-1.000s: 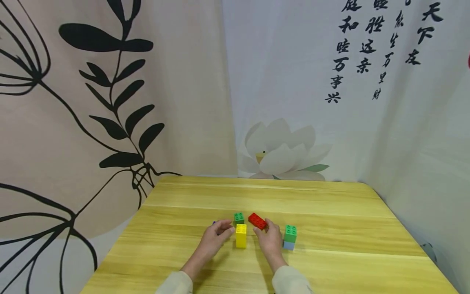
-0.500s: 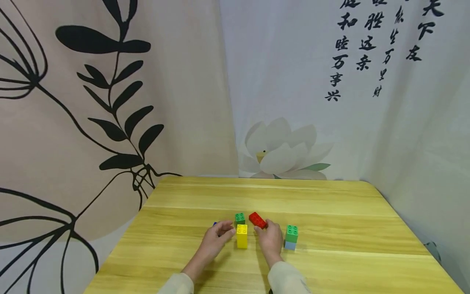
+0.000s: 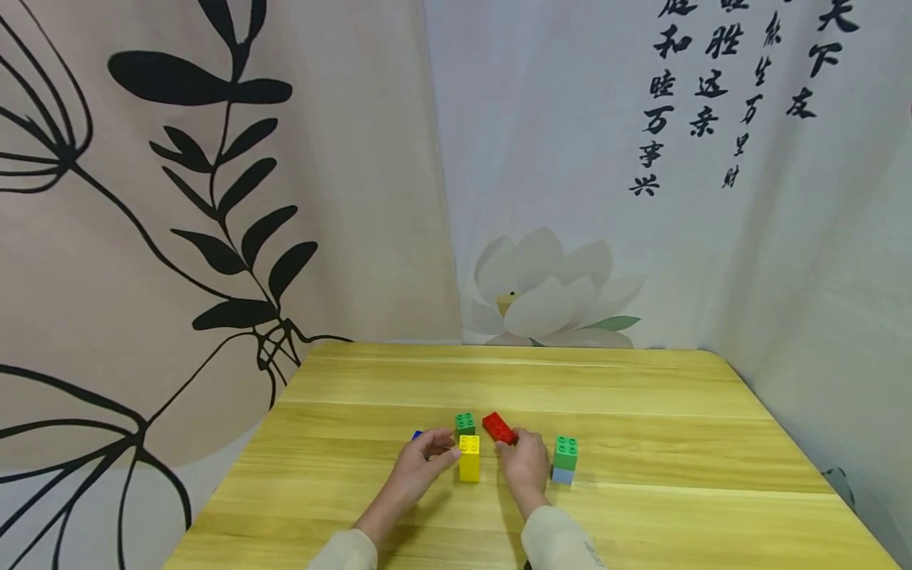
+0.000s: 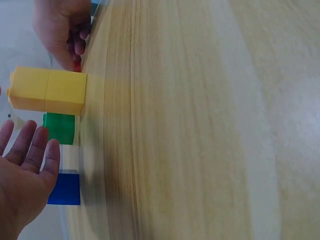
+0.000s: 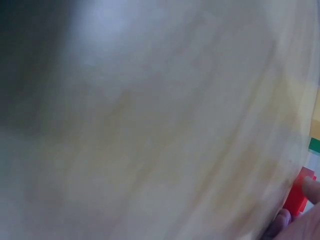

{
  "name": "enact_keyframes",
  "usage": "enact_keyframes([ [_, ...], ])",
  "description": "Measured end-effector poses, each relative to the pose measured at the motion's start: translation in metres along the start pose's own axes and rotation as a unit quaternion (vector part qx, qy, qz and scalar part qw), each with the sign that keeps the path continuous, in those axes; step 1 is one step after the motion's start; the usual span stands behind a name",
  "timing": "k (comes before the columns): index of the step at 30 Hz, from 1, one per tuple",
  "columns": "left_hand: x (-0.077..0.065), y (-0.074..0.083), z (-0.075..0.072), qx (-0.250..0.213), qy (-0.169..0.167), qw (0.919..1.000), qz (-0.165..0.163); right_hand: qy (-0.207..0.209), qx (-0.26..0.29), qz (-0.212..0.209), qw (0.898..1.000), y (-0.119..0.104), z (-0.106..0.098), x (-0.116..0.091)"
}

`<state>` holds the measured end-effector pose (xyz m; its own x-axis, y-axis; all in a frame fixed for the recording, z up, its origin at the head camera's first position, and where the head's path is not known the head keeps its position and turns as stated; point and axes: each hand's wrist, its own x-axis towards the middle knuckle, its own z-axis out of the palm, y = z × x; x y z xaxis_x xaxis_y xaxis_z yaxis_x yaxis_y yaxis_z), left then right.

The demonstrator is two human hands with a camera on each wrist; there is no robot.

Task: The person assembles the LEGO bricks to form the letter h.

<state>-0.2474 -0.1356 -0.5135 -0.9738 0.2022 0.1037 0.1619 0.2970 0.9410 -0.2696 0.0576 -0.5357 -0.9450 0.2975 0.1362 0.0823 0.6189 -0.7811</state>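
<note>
My right hand pinches the near end of a red toy brick, which lies aslant on the table. In the right wrist view, the thumb overlaps the red brick and other fingertips show below it. My left hand is held with relaxed fingers just left of an upright stack of two yellow bricks; its thumb tip reaches the stack's edge in the head view. Behind the stack stands a green brick. A blue brick is mostly hidden behind the left hand in the head view.
Right of the right hand, a green brick sits on a light blue brick. All stand on a wood-grain table. Beyond its far edge hangs a printed curtain.
The left hand's thumb has edged right, up to the yellow stack. The right hand stays at the red brick, almost still; the head view has shifted slightly.
</note>
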Motion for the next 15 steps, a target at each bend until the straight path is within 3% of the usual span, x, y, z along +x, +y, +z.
enact_keyframes([
  [15,0.0041,0.0028,0.0066,0.003,-0.022,0.9998,0.001,0.005,0.014,-0.014,1.0,-0.0002,-0.0055,-0.003],
])
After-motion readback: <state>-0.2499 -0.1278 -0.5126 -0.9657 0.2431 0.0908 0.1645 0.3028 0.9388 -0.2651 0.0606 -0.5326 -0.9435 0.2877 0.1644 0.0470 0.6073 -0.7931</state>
